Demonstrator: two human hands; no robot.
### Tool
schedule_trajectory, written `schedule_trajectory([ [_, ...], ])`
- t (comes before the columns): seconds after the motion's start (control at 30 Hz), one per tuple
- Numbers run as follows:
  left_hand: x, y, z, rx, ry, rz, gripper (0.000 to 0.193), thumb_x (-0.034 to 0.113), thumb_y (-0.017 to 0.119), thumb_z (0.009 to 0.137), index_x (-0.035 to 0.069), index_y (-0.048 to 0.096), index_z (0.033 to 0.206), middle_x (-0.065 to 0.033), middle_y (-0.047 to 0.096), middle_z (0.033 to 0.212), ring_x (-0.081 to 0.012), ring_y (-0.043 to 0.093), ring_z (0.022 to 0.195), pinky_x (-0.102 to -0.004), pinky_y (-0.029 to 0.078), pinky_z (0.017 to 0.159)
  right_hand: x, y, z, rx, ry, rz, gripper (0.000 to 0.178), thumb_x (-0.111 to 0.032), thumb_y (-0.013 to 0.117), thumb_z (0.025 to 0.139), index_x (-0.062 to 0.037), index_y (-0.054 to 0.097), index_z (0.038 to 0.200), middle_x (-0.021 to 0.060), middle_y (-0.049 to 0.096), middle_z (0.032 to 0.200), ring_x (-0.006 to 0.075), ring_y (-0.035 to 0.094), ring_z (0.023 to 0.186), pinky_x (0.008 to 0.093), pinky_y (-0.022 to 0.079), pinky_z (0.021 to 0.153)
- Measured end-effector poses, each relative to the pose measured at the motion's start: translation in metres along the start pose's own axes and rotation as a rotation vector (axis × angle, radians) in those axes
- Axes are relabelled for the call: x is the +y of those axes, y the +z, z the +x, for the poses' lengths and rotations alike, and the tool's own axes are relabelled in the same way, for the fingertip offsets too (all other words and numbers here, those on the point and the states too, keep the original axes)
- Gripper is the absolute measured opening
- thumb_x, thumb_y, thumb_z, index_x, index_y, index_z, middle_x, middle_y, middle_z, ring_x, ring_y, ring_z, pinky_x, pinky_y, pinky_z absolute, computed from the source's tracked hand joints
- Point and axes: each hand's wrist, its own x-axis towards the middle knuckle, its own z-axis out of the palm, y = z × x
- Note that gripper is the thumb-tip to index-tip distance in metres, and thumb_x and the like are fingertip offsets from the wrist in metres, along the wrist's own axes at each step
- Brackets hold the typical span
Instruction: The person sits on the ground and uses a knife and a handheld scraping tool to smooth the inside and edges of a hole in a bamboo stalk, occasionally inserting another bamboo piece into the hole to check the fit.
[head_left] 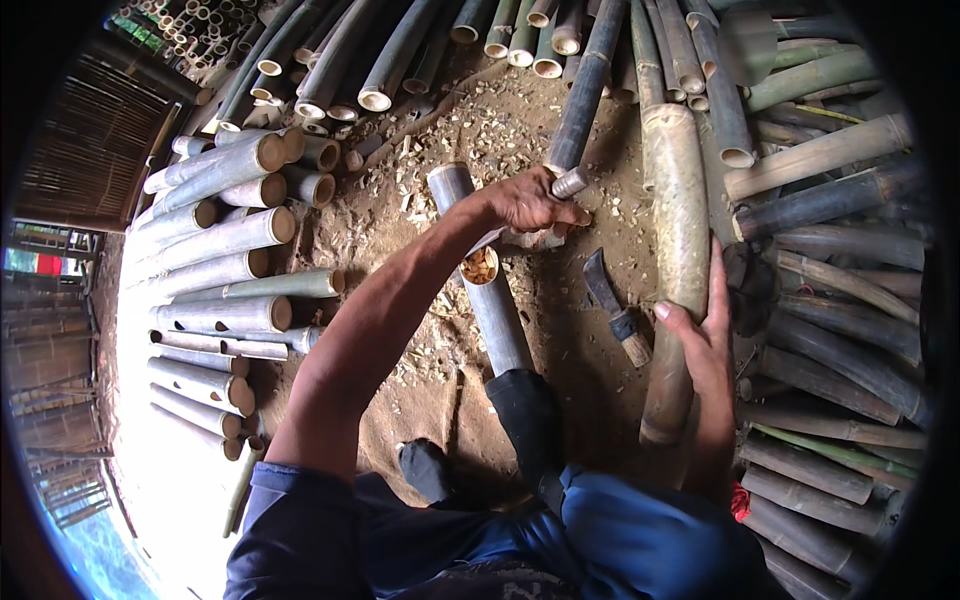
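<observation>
My left hand (540,205) is closed around a chisel (570,183), whose grey round handle end sticks out past the thumb side. Its lower part is mostly hidden by my wrist and the bamboo. Under that hand lies a bamboo tube (500,325) with a hole cut in its upper side, and pale wood chips (480,266) fill the hole. A black-covered foot (527,410) rests against the tube's near end. On the right, my right hand (708,325) grips a thick, pale, mottled club (676,210), wood or bamboo. Between the hands a curved knife (604,285) lies on the ground.
Bamboo tubes (230,235) are stacked at the left, some with holes cut in them. More poles (400,60) stand across the far side, and others (830,300) lie along the right. Chips litter the dirt floor (400,330). My other foot (425,470) is nearby.
</observation>
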Motion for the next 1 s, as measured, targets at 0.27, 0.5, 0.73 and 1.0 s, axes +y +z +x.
schedule_trajectory([
  [0.27,-0.002,0.017,-0.001,0.186,0.1,0.291,0.025,0.029,0.075,0.095,0.005,0.078,0.101,-0.0036,0.073,0.078,-0.0063,0.06,0.063,-0.0282,0.045,0.051,-0.012,0.025,0.03,0.078,-0.162,-0.074,0.101,-0.009,0.074,0.085,-0.0066,0.013,0.166,0.0246,0.037,0.158,0.0303,0.048,0.137,0.0408,0.043,0.112],
  [0.5,-0.012,0.032,-0.022,0.17,0.164,0.118,0.024,0.026,0.073,0.095,0.004,0.075,0.105,-0.0032,0.073,0.08,-0.0097,0.063,0.07,-0.0289,0.052,0.061,-0.054,0.024,0.05,-0.334,-0.304,-0.392,0.102,-0.01,0.079,0.08,-0.0107,0.022,0.164,0.0236,0.038,0.161,0.0353,0.046,0.143,0.0427,0.038,0.118],
  [0.73,0.005,0.056,-0.054,0.168,0.247,-0.23,0.045,-0.001,0.074,0.089,-0.002,0.056,0.13,-0.0156,0.073,0.111,-0.0245,0.072,0.109,-0.0345,0.062,0.077,-0.063,0.058,0.036,-0.353,-0.207,-0.44,0.105,-0.005,0.074,0.077,-0.0067,0.015,0.165,0.0217,0.029,0.166,0.0343,0.033,0.152,0.0424,0.03,0.123],
  [1.0,-0.037,0.12,-0.042,1.049,0.38,0.315,0.008,0.009,0.072,0.079,0.006,0.07,0.086,-0.0102,0.071,0.078,-0.022,0.069,0.063,-0.0357,0.059,0.058,-0.067,0.038,0.017,-0.351,-0.275,-0.367,0.101,-0.003,0.073,0.08,-0.0061,0.019,0.164,0.0233,0.034,0.163,0.0351,0.036,0.151,0.0422,0.029,0.123],
])
